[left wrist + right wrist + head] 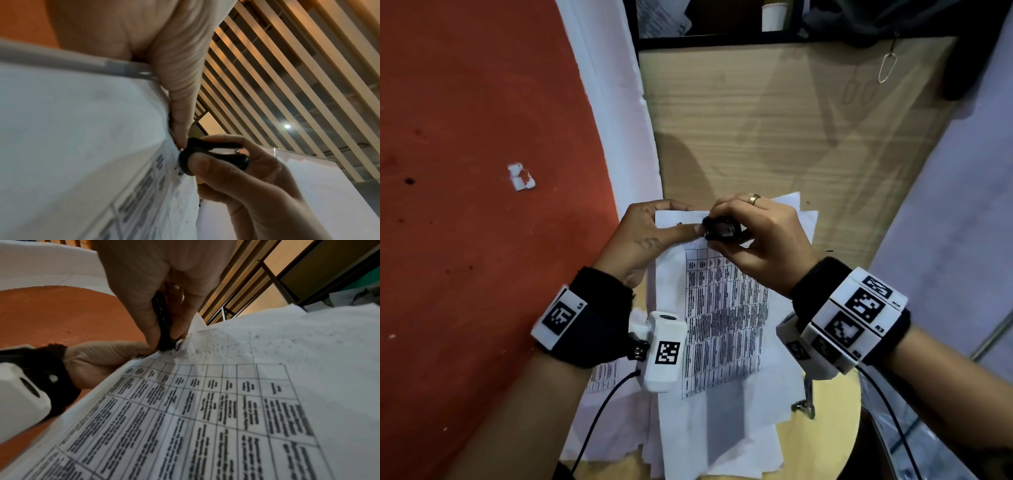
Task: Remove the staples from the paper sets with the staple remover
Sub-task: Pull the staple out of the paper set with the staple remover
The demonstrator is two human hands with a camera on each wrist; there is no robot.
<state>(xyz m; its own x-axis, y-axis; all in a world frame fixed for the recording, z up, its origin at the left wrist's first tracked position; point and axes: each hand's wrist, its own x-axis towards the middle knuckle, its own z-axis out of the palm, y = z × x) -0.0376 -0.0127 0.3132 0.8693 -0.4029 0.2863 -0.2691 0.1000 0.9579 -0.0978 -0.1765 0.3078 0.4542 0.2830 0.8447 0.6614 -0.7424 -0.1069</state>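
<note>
A paper set [722, 318] printed with a table lies on top of a loose stack on the round wooden table. My right hand [753, 236] grips a black staple remover [720, 231], squeezing it at the sheet's top left corner. In the left wrist view the staple remover [197, 154] bites at the paper's edge beside my left thumb. My left hand [650, 233] pinches that corner of the paper set, thumb on top next to the tool. From the right wrist, the staple remover [164, 324] stands nose down on the paper set [205, 410]. The staple itself is hidden.
More white sheets [709, 442] are fanned out under the top set. The round table [835, 428] edge shows at the lower right. A wooden panel [774, 120] rises behind the papers, and an orange wall [465, 171] is to the left. A metal clip [806, 404] lies by the stack.
</note>
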